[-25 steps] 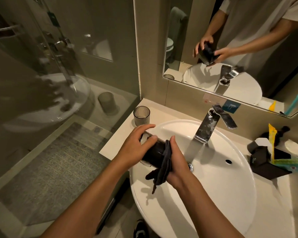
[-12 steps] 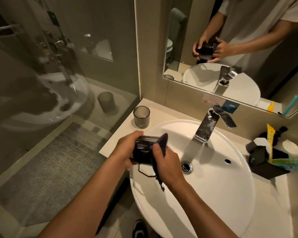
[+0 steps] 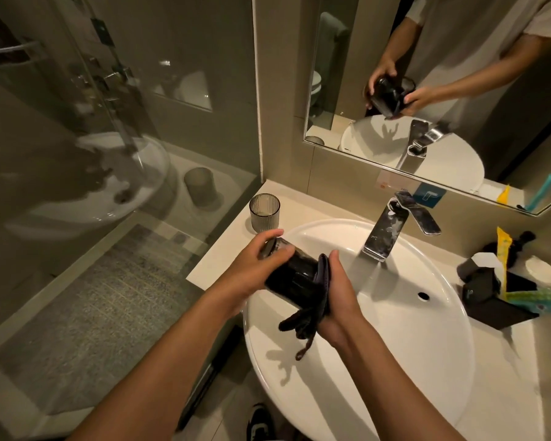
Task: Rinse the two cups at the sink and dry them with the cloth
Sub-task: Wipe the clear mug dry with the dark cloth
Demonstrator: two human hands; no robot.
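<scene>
My left hand [image 3: 252,268] wraps the dark ribbed glass cup [image 3: 291,276] sideways over the white round basin [image 3: 404,338], so drips fall there, while my right hand [image 3: 337,297] presses the dark grey cloth [image 3: 315,292] into its mouth; the second smoky ribbed cup [image 3: 264,212] waits on the worktop [image 3: 217,268] beyond my left hand.

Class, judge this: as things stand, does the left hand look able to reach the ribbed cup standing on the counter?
Probably not yet: the path to the ribbed cup looks open, just beyond the left hand, but that hand is gripping the dark cup and would have to let go first.
</scene>
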